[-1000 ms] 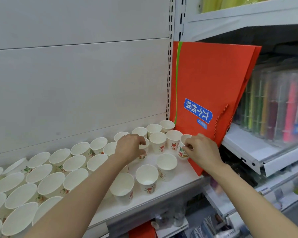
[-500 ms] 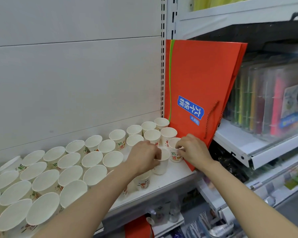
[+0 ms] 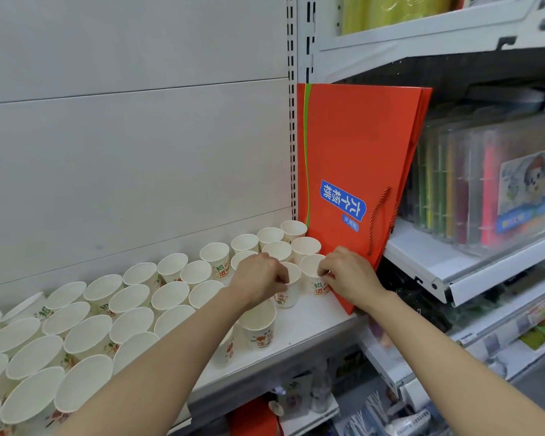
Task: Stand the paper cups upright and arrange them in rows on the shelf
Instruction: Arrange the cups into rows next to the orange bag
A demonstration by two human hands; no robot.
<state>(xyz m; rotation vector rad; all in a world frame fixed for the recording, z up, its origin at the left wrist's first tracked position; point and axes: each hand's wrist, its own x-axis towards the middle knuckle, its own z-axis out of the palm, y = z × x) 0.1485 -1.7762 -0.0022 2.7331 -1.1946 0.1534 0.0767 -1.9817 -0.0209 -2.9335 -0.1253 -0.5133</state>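
almost all the cups on the shelf (image 3: 309,322) already stand upright, mouths up, and they fill the board from the far left to the orange bag (image 3: 353,158) at the right end. at the back and in the middle they sit in lines that run slanted along the shelf, rim close to rim, though the lines on the left look a little loose and not quite straight. the work now is at the right end. the left hand (image 3: 258,278) has its fingers curled on the rim of one cup (image 3: 288,294), pinching it at the near edge of the third line. the right hand (image 3: 346,275) pinches the rim of the last cup (image 3: 313,275), which stands just beside the bag, touching or almost touching it; i cannot tell which. both cups are upright on the shelf, side by side. in front of them one front cup (image 3: 258,325) stands alone near the shelf edge, and another is half hidden under the left arm. so i judge the task as mostly done: what is left is to bring these front cups into a proper line, close the gaps at the right end, and maybe straighten the left lines. no cup lies on its side, as far as i can see.
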